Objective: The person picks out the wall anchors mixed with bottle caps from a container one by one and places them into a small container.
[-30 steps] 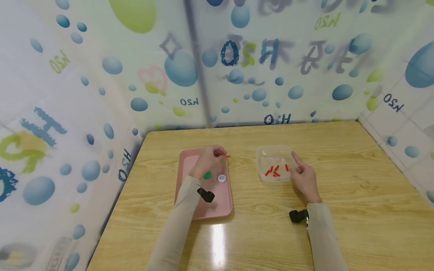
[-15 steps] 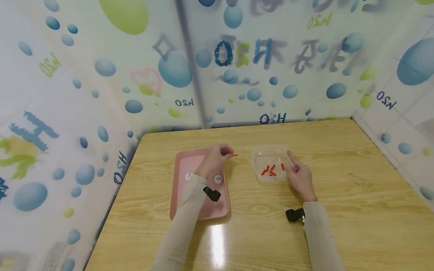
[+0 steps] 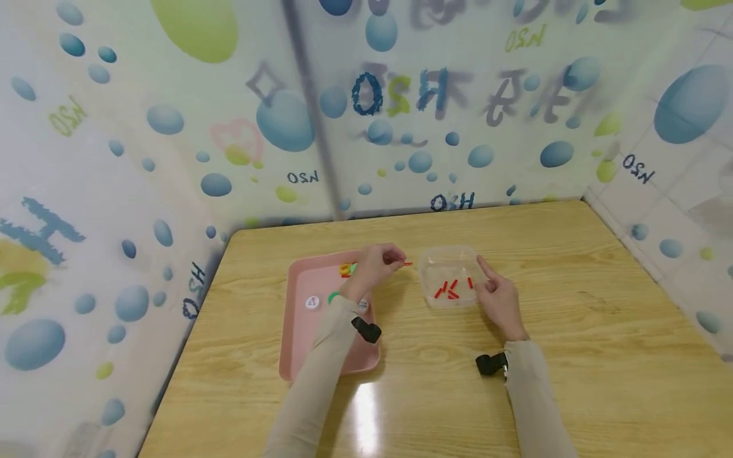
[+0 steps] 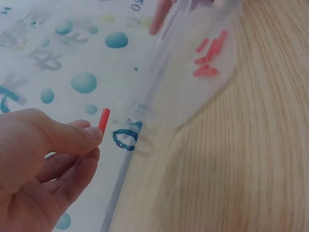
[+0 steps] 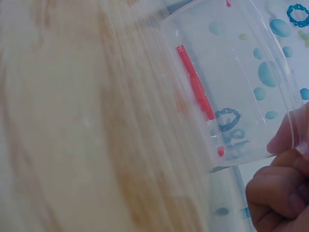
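My left hand (image 3: 373, 272) is over the right edge of a pink tray (image 3: 298, 337) and pinches a small red rod (image 4: 104, 118) between thumb and fingertips. The rod points toward a clear plastic box (image 3: 449, 257), a short gap away. Several red rods (image 3: 441, 291) lie scattered on the box's bottom. At the box's right side, my right hand (image 3: 502, 302) holds the wall, with the index finger along the rim. Through the clear plastic in the right wrist view, a fingertip (image 5: 282, 137) shows against the wall, the other fingers curled outside.
In the tray are white marked discs (image 3: 312, 303), a green piece (image 3: 333, 297) and a yellow piece (image 3: 345, 270), partly hidden by my left hand and sleeve. The wooden table (image 3: 435, 394) ends at a patterned wall covering (image 3: 395, 184) at the back and sides.
My left hand has moved right with the red rod, from above the tray toward the box. The right hand stays at the box. The whole view has shifted slightly.
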### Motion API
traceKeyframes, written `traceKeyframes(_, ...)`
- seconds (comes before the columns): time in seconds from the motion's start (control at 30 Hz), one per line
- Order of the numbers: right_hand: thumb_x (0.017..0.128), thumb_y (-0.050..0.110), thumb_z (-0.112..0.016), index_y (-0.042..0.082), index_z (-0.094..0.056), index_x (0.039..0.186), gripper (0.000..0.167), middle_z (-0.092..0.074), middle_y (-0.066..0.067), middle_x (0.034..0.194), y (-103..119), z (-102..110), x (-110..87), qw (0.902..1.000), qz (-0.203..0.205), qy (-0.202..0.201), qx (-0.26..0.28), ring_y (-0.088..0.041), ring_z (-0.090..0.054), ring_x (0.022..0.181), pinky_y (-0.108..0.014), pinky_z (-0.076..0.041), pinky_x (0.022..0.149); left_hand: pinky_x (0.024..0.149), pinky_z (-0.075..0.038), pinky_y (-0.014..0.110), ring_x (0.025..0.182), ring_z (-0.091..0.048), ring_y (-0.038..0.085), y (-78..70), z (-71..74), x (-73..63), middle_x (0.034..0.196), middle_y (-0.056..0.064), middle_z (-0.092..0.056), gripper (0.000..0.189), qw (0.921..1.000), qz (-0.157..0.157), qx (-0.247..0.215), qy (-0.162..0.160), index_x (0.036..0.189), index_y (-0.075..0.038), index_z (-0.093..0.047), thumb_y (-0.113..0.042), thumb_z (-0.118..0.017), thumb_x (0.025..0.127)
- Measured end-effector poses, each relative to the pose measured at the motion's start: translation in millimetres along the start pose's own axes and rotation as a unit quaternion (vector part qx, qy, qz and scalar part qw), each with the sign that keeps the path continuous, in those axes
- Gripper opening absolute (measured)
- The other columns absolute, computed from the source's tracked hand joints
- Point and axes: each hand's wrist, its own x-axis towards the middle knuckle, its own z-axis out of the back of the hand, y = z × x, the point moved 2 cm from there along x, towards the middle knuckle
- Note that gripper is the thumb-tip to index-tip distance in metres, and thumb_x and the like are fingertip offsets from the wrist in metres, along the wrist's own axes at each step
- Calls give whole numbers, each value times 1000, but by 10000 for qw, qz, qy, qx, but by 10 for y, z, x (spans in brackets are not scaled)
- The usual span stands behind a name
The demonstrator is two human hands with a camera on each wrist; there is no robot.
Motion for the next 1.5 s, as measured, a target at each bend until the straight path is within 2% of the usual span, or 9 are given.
traceKeyframes(0.3, 95, 2, -51, 20, -45, 153, 61, -30, 10, 50, -19, -21, 4, 10000, 38, 34, -17, -5, -21, 46, -22, -24, 45, 76, -56, 24, 85, -65, 14, -69, -84, 50, 98, 4, -73, 11, 9998, -139, -50, 134, 105, -9, -74, -12, -71, 96)
traceKeyframes(0.5, 95, 1, -52, 20, -47, 152, 61, -31, 9, 51, -27, -4, 3, 10000, 40, -21, -46, -4, -22, 46, -22, -24, 45, 78, -56, 26, 88, -66, 15, -176, -150, 103, 100, 4, -73, 16, 9994, -266, -39, 235, 109, -4, -73, -13, -69, 97)
traceKeyframes(0.8, 94, 0, -52, 19, -48, 152, 62, -31, 8, 54, -14, -12, -10, 10000, -36, 34, -1, -2, -24, 46, -22, -25, 45, 79, -56, 22, 88, -65, 15, -319, -265, 162, 101, 5, -73, 13, 9982, -274, -179, 510, 108, -5, -73, -10, -69, 97)
traceKeyframes(0.97, 94, 0, -52, 19, -47, 153, 62, -31, 8, 54, -4, 1, 0, 10000, -47, 44, -63, -3, -25, 47, -23, -26, 46, 76, -55, 21, 87, -66, 13, -369, -353, 195, 100, 6, -73, 13, 9972, -451, -129, 579, 107, -4, -73, -9, -68, 97)
traceKeyframes(1.3, 95, 1, -52, 19, -46, 153, 61, -33, 9, 55, 6, -9, 15, 9998, -120, 73, -106, -3, -27, 48, -22, -27, 45, 73, -55, 20, 85, -67, 13, -432, -466, 247, 99, 8, -74, 11, 9963, -521, -111, 667, 105, -3, -74, -6, -68, 97)
traceKeyframes(1.5, 94, 1, -51, 18, -48, 152, 61, -33, 10, 53, 2, 4, 17, 9999, -43, -16, -147, -3, -26, 47, -22, -25, 45, 76, -54, 19, 87, -66, 12, -559, -540, 273, 100, 7, -74, 13, 9954, -552, -181, 761, 107, -2, -74, -7, -67, 97)
